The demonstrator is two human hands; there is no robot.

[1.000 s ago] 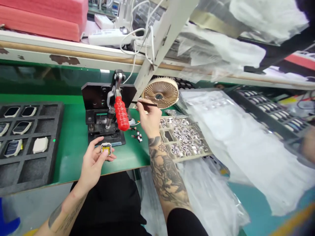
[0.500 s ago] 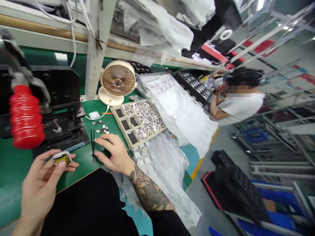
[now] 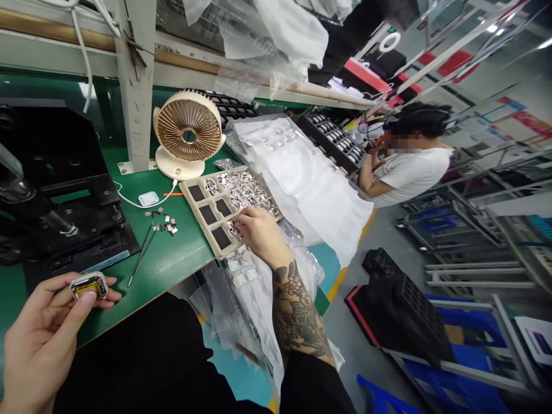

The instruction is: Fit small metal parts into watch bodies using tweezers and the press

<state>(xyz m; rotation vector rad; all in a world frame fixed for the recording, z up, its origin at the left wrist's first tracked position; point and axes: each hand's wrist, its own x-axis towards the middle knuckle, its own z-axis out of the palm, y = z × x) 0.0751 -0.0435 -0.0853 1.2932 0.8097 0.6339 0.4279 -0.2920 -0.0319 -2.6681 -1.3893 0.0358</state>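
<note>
My left hand [image 3: 52,322] holds a small rounded-square watch case [image 3: 89,286], its thumb pressed on the yellow part inside. My right hand [image 3: 259,233] reaches over the sectioned beige tray [image 3: 199,215], fingertips pinched together down at small metallic parts [image 3: 235,230] in a lower compartment. Whether a part is between those fingertips cannot be made out. Black tweezers [image 3: 141,256] lie on the green table between the hands. Above the tweezers, several small red-and-white pieces [image 3: 168,225] are scattered, and a white square piece [image 3: 149,199] lies beside a cable.
A cream fan [image 3: 188,132] stands behind the tray. At left is a black press fixture [image 3: 64,172]. White sheeting [image 3: 302,178] and pale square pieces [image 3: 241,267] in plastic lie to the right. A person in a white shirt [image 3: 416,175] works farther along the bench.
My right hand has left the tweezers' side and moved right onto the tray. The tweezers now lie tilted on the table. The view has shifted; my left hand still holds the watch case.
</note>
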